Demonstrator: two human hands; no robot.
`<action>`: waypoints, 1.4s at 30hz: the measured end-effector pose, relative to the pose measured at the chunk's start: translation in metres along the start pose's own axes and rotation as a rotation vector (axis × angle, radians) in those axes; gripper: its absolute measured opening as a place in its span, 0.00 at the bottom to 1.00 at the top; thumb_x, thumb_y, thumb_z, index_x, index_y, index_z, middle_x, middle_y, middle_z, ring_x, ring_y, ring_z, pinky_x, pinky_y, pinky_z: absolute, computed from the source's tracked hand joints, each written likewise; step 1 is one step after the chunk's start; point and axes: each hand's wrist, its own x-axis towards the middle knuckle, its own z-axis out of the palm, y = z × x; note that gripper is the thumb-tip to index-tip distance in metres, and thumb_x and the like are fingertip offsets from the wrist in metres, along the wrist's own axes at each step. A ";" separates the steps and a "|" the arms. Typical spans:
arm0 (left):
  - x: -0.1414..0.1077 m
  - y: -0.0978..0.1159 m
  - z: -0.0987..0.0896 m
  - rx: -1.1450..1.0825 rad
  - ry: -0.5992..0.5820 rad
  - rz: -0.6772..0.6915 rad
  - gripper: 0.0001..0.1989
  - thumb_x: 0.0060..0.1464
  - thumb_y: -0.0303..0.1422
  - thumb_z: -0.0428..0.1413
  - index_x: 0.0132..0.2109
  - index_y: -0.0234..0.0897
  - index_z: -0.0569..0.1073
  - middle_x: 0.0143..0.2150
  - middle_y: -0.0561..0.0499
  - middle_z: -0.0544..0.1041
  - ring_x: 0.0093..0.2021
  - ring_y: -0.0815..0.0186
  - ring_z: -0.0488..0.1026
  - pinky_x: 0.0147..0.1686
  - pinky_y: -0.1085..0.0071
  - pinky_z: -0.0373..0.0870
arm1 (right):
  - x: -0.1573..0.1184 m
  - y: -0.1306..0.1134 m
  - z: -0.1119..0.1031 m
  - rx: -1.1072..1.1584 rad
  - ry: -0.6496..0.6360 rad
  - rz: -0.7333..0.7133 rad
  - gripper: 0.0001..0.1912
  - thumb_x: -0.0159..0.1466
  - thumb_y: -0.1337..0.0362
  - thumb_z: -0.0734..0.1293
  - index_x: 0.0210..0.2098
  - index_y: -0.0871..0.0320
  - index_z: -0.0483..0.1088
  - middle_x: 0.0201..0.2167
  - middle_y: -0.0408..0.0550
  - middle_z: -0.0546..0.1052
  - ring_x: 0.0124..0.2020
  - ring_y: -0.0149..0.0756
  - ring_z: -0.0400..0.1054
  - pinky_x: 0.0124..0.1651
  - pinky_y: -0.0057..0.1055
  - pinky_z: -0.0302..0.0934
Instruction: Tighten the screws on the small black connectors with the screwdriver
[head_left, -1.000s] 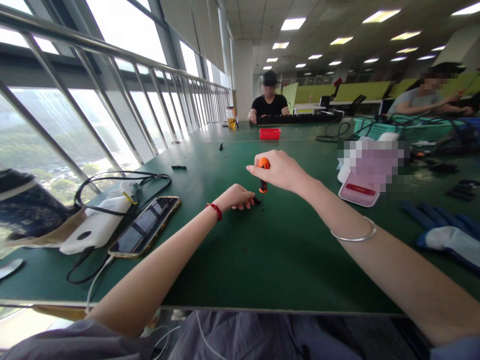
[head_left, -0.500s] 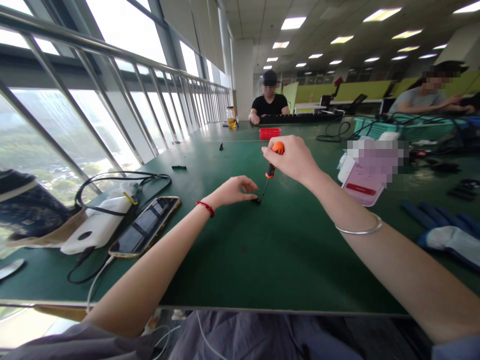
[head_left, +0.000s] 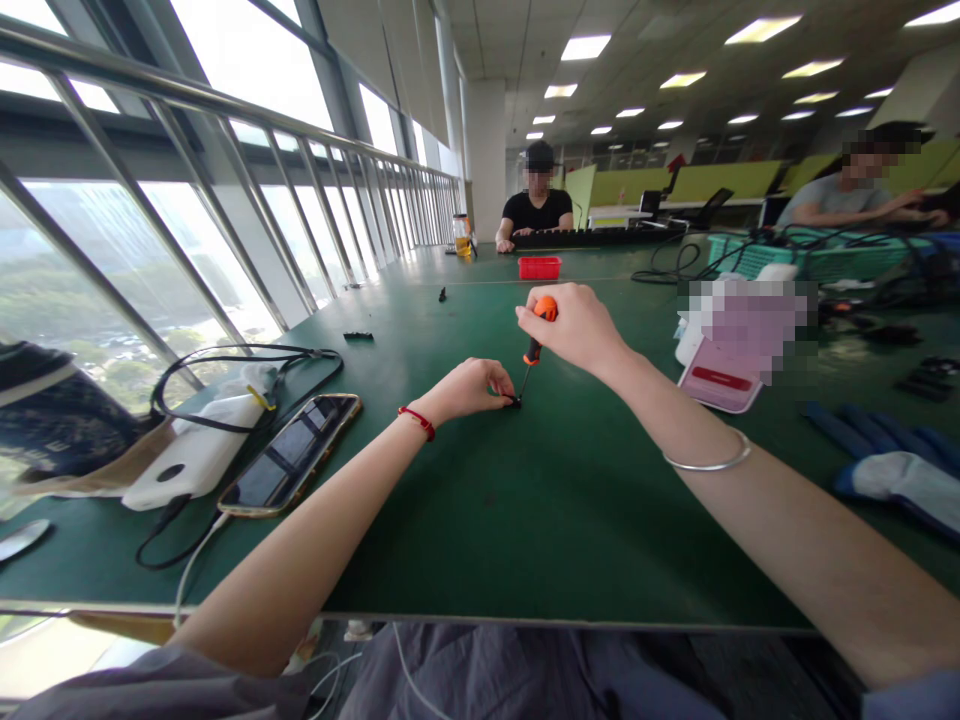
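Note:
My right hand [head_left: 574,325] is wrapped round the orange and black handle of a screwdriver [head_left: 533,350]. The tool leans, and its thin shaft points down to a small black part [head_left: 513,402] on the green table. At that part the tip appears to touch, though the contact is too small to be sure. My left hand [head_left: 476,388], with a red bracelet at the wrist, pinches the black part from the left with thumb and fingers. What kind of part it is cannot be made out.
A phone [head_left: 292,455], a white power bank [head_left: 196,450] and cables lie to the left. Ahead stands a red tray [head_left: 539,268]. Small black pieces [head_left: 358,336] lie farther off. On the right are another phone [head_left: 721,382], gloves [head_left: 900,475] and a green basket [head_left: 817,257]. Two people sit beyond.
My right hand has lowered and shifted slightly left, bringing the screwdriver tip down to the black part. My left fingers have closed on that part.

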 end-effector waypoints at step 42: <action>0.000 0.000 0.003 0.034 0.036 -0.025 0.07 0.44 0.30 0.57 0.33 0.34 0.77 0.32 0.51 0.77 0.32 0.68 0.73 0.35 0.75 0.69 | 0.005 0.004 -0.007 0.215 -0.269 0.054 0.12 0.53 0.56 0.62 0.24 0.58 0.68 0.23 0.43 0.71 0.25 0.30 0.60 0.30 0.28 0.52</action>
